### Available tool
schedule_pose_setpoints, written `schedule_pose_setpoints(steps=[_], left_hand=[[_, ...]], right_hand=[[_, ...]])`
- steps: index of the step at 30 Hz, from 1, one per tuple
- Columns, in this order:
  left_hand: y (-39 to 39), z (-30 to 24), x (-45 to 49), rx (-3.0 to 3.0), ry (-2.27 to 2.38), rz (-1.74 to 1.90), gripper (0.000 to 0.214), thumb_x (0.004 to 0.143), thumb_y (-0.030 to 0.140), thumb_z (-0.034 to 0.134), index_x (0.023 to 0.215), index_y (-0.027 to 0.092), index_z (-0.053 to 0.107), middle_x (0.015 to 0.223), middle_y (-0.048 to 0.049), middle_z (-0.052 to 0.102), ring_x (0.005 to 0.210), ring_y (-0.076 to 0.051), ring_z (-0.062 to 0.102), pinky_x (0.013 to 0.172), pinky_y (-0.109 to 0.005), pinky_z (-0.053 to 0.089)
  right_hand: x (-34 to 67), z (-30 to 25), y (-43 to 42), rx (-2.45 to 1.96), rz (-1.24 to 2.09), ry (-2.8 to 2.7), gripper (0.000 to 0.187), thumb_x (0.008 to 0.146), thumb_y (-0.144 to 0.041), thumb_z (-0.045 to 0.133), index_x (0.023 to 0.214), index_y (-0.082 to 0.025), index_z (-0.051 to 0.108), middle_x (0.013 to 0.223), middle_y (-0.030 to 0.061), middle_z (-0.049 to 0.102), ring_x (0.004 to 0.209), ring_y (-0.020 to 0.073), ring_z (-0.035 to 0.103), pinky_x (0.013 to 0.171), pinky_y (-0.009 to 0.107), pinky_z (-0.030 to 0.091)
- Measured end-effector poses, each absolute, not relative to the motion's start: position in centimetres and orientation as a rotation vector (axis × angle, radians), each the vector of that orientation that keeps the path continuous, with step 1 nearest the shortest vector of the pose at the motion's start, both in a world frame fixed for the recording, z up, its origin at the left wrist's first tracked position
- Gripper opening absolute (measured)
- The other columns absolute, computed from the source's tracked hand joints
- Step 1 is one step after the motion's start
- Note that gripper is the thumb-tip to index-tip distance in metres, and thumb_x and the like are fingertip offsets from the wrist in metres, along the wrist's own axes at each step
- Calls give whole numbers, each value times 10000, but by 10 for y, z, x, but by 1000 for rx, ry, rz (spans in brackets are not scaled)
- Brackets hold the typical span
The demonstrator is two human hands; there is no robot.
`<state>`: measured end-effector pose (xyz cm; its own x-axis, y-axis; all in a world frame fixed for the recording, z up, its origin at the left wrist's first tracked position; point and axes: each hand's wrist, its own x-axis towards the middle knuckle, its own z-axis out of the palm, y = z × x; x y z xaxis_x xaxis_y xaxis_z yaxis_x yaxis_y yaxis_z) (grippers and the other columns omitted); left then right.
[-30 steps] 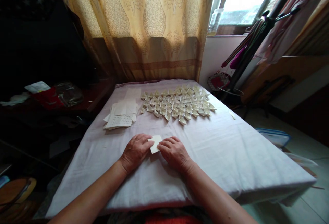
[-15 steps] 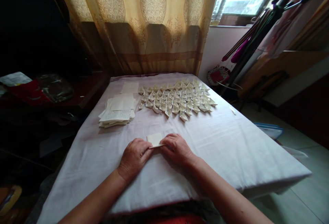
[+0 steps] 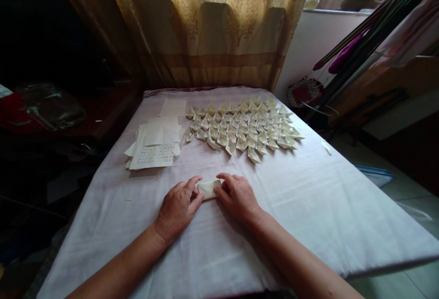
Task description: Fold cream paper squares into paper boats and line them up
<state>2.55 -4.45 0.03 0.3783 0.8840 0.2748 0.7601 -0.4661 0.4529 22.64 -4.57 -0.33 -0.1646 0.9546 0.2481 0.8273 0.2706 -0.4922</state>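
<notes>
A small folded piece of paper (image 3: 209, 189) lies on the white tablecloth between my two hands. My left hand (image 3: 180, 201) grips its left end, thumb at the near edge and index finger at the far side. At the right end, my right hand (image 3: 238, 197) holds it the same way, its thumb pressed onto the paper. Beyond my hands stand several rows of folded paper boats (image 3: 242, 127). Left of the boats lies a stack of paper sheets (image 3: 152, 155), the upper ones with handwriting.
A single sheet (image 3: 173, 107) lies behind the stack. The tablecloth (image 3: 302, 212) covers the table to its edges. A curtain (image 3: 212, 34) hangs behind. On the dark side table at left is a clear plastic container (image 3: 51, 107). A small white scrap (image 3: 326, 147) lies near the right edge.
The folded paper now lies flatter as a narrow strip, its near flap folded over. My fingers have spread along its ends. The view has tilted down and shifted left.
</notes>
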Motion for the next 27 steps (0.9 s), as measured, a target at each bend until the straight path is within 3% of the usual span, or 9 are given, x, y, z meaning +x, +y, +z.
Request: schedule_pose_setpoints(steps=[6, 12, 14, 20, 27], left_hand=[[-47, -5, 24, 2526, 1392, 801, 311, 922, 230, 568, 1230, 192, 538, 844, -7, 676, 786, -195, 642, 759, -324, 516], [-48, -2, 24, 2545, 1357, 803, 87, 966, 243, 518, 1010, 204, 583, 902, -33, 655, 823, -207, 621, 763, -348, 512], [-48, 0, 24, 2553, 1332, 773, 131, 985, 260, 486, 958, 211, 605, 903, -36, 648, 818, -206, 618, 750, -350, 516], [-50, 2, 22, 2656, 1277, 807, 244, 1016, 284, 435, 1068, 220, 666, 1101, -64, 694, 956, -216, 637, 830, -366, 531], [-49, -1, 21, 2706, 1248, 730, 279, 1018, 269, 427, 1106, 213, 686, 1149, -51, 732, 989, -224, 650, 852, -379, 537]], right_hand=[[223, -11, -50, -1500, 219, -1986, 134, 877, -225, 597, 1004, -187, 618, 669, -9, 662, 722, 198, 597, 735, 317, 347], [220, -10, -51, -1490, 195, -1967, 60, 911, -220, 558, 885, -196, 606, 687, 2, 644, 710, 185, 570, 747, 314, 347], [220, -10, -52, -1488, 184, -1983, 107, 923, -219, 546, 827, -201, 589, 686, 2, 631, 713, 182, 562, 753, 315, 342], [218, -4, -52, -1512, 140, -2063, 211, 963, -231, 508, 758, -209, 550, 685, 9, 614, 719, 186, 528, 746, 323, 320], [219, -1, -52, -1565, 189, -2119, 226, 984, -265, 503, 781, -214, 588, 731, 26, 634, 756, 195, 510, 753, 336, 312]])
